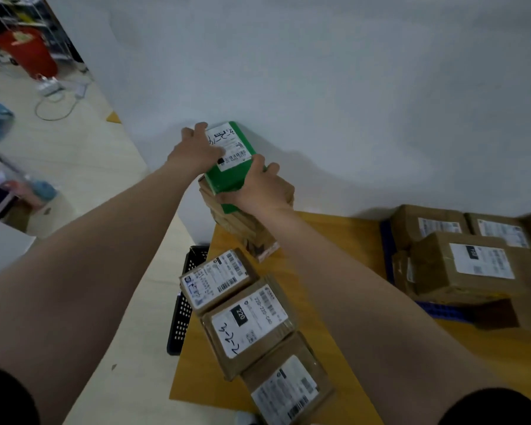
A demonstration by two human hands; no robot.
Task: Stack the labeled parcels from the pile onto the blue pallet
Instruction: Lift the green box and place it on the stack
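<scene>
On far-left corner of wooden worktop (pixel 334 246): stack of brown parcels (pixel 246 228), green parcel (pixel 227 179) on top, label up. Blue pallet (pixel 442 311) sits R side of worktop, well apart from stack, w/ several brown labelled parcels (pixel 460 265) on it. Row of three labelled parcels (pixel 249 320) along worktop's left edge, near side. Black perforated crate (pixel 184 302) beside worktop, left. Left grip (pixel 193 151) curled over green parcel's far-left edge; right grip (pixel 258 191) clamps its near-right corner, thumb on top.
</scene>
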